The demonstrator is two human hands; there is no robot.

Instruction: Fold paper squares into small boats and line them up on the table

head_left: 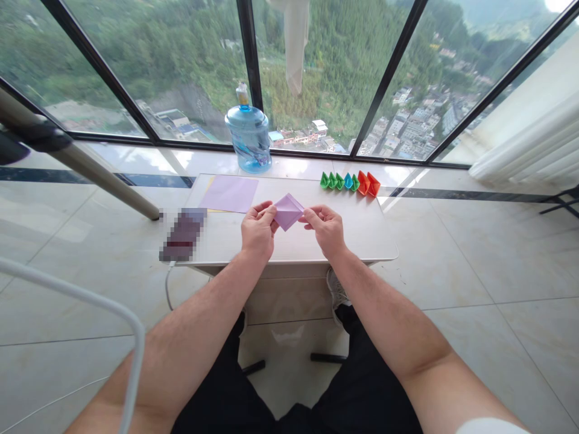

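Observation:
A small folded piece of purple origami paper (pixel 288 211), diamond-shaped with creases across its face, is held up above the white table (pixel 312 250). My left hand (pixel 259 229) pinches its left corner between thumb and fingers. At the opposite corner, the thumb and forefinger of my right hand (pixel 326 228) grip the paper, the other fingers curled in. Behind my left hand, flat purple sheets (pixel 231 193) lie on the table, with a yellowish edge showing beneath them.
Folded paper boats stand in a row at the back right: several green (pixel 332 181), one blue (pixel 348 181), two red (pixel 368 184). A blurred-out device (pixel 183 235) with a cable lies at the left edge. A large blue water bottle (pixel 248 138) stands behind the table, by the window.

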